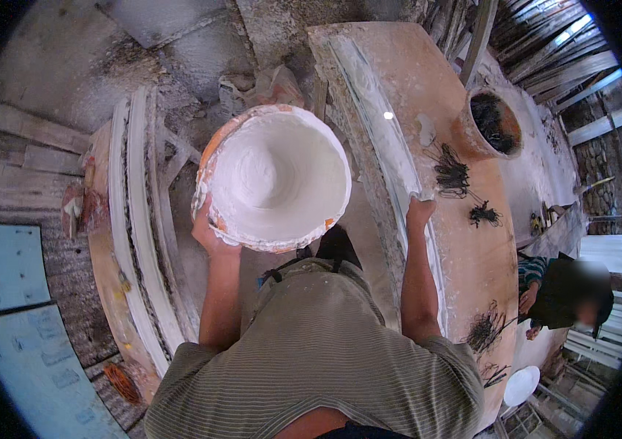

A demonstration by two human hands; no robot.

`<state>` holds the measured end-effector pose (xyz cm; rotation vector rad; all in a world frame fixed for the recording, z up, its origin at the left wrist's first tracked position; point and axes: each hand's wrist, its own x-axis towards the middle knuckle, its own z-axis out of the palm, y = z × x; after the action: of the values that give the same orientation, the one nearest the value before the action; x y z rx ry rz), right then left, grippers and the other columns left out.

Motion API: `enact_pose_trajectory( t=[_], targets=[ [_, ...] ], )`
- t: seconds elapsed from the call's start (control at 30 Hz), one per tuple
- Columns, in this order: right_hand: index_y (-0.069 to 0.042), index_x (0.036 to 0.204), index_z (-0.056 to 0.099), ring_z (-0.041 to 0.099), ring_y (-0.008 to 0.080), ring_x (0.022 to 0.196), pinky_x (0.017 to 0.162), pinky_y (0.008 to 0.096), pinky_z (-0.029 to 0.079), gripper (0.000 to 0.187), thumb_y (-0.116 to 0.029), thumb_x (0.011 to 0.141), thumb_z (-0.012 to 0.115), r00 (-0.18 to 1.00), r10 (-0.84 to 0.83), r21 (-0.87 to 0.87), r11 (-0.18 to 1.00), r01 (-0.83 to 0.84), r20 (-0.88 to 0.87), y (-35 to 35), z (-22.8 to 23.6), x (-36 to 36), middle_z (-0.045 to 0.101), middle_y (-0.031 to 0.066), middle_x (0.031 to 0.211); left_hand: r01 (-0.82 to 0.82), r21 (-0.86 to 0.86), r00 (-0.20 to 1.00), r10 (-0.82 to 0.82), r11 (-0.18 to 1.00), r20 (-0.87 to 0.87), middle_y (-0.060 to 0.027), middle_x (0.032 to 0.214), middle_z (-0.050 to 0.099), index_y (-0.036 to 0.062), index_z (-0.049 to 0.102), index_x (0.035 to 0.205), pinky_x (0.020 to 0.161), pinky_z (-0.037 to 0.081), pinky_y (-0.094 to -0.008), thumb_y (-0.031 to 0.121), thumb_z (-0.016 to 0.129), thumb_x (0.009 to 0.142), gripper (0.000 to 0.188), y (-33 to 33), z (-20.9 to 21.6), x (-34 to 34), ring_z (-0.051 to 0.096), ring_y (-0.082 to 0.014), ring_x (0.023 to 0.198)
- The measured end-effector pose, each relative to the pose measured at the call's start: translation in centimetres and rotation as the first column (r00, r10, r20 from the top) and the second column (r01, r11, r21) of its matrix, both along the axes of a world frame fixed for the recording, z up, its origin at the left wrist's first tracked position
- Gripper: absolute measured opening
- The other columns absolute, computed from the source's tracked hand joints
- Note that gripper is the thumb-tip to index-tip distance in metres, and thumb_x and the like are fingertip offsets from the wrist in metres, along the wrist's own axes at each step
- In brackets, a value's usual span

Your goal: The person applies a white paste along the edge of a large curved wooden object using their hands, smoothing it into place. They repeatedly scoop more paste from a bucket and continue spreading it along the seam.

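Note:
My left hand [213, 231] grips the rim of an orange bucket [274, 175], its inside thickly coated with white plaster-like paste. The bucket is tilted so that its mouth faces up toward me, and paste is crusted along the rim. My right arm reaches out over the bench on the right. There my right hand [419, 212] is closed at the edge of a long white moulding strip [384, 128]. Whatever its fingers hold is too small to make out.
Bundles of dark wire [451, 174] and an orange tub [464, 132] of dark material rest on the right-hand bench [483, 263]. Another person [563, 293] is beyond it. More white strips [132, 219] run along the left bench. A blue cabinet [14, 267] stands far left.

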<state>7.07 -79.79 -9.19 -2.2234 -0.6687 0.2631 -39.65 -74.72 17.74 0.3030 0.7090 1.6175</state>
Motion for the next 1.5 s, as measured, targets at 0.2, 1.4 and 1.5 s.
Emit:
enact_pose_trajectory(
  t=[0.2, 1.4, 1.5],
  targets=[
    [0.005, 0.088, 0.062, 0.065, 0.0311, 0.079, 0.074, 0.0394, 0.05, 0.019, 0.002, 0.07, 0.066, 0.97, 0.228, -0.185, 0.96, -0.211, 0.081, 10.3, 7.8, -3.7, 0.067, 0.0155, 0.083, 0.075, 0.055, 0.997, -0.075, 0.996, 0.009, -0.0177, 0.134, 0.052, -0.0076, 0.047, 0.131, 0.107, 0.037, -0.0404, 0.021, 0.05, 0.091, 0.049, 12.0, -0.9, 2.3, 0.049, -0.0293, 0.124],
    [-0.001, 0.094, 0.063, 0.065, 0.0339, 0.094, 0.085, 0.0429, 0.052, 0.02, -0.016, 0.084, 0.055, 0.035, 0.907, -0.429, 0.232, -0.873, 0.419, 47.3, 23.5, -12.7, 0.064, 0.019, 0.1, 0.451, 0.418, 0.746, -0.075, 0.789, -0.662, -0.0088, 0.112, 0.048, 0.0084, 0.032, 0.121, 0.084, 0.052, -0.037, -0.013, 0.072, 0.067, 0.071, 46.1, -4.6, 12.8, 0.054, -0.0226, 0.106],
    [0.0, 0.089, 0.064, 0.066, 0.032, 0.088, 0.082, 0.0414, 0.053, 0.02, -0.016, 0.083, 0.054, 0.035, 0.895, -0.523, 0.291, -0.801, 0.444, 47.9, 25.2, -9.5, 0.064, 0.0187, 0.089, 0.405, 0.296, 0.8, -0.178, 0.865, -0.573, -0.0066, 0.117, 0.045, 0.0095, 0.029, 0.122, 0.085, 0.054, -0.0338, -0.018, 0.073, 0.064, 0.078, 46.5, -4.0, 13.1, 0.054, -0.0215, 0.105]
  ],
)
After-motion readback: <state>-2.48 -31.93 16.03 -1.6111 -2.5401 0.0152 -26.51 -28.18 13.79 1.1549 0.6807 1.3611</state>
